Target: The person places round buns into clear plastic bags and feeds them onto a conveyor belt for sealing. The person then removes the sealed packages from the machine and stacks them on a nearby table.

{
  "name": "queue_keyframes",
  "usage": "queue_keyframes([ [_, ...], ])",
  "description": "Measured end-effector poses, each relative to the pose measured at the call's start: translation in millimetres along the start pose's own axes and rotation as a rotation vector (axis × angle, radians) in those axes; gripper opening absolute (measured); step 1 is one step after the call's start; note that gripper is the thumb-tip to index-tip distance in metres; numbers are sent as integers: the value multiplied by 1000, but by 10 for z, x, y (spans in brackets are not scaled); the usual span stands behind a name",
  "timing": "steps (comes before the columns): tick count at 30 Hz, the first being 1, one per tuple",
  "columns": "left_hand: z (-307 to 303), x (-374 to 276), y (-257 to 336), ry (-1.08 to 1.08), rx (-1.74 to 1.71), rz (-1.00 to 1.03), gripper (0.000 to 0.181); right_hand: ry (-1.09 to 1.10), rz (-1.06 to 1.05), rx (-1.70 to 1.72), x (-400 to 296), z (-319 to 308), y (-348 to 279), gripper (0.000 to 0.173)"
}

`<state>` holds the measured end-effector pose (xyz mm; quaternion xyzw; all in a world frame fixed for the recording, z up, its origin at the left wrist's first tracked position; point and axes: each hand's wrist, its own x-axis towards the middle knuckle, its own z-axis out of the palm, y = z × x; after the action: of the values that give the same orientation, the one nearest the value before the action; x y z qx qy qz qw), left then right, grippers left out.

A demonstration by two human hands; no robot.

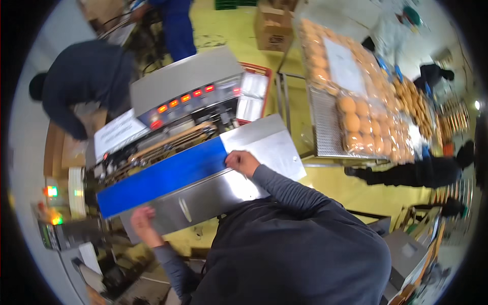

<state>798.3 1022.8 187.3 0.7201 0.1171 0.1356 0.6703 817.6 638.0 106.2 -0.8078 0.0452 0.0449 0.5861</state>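
In front of me stands a band sealer [187, 84] with lit red displays along its steel housing. A blue conveyor belt [164, 179] runs along its near side, with nothing lying on it. My right hand [243, 163] is at the belt's right end, beside the steel side plate [263, 145]; its fingers are curled, and whether something small is in them is hidden. My left hand [143, 224] is blurred over the front steel panel [190, 207], near the belt's left end. Nothing can be made out in it.
Bagged round buns [368, 126] lie on a wire-mesh table [324, 126] to the right. A red crate [267, 72] holds white packs behind the sealer. One person [87, 72] bends over a cardboard box [57, 145] at left; several others work at right. A signal light [51, 191] glows at left.
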Motion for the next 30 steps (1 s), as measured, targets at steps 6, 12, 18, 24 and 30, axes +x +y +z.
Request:
queue_keyframes([
  [6, 2301, -1212, -259, -1020, 137, -196, 22, 1061, -103, -421, -297, -2852, 497, 16],
  [12, 3696, -1734, -437, -1277, 190, -194, 26, 1372, 502, -903, -1058, -5284, 1308, 46],
  [18, 5156, -2028, -374, -1338, 178, -152, 31, 1099, 635, -842, -1189, -5471, 1673, 69],
  [24, 6435, -2279, -387, -1167, -101, -373, 32, 1015, 384, -640, -1152, -4933, 1096, 73],
  [30, 6936, -2159, -294, -993, -150, -728, 22, 1043, 231, -572, -1142, -4782, 1093, 65],
])
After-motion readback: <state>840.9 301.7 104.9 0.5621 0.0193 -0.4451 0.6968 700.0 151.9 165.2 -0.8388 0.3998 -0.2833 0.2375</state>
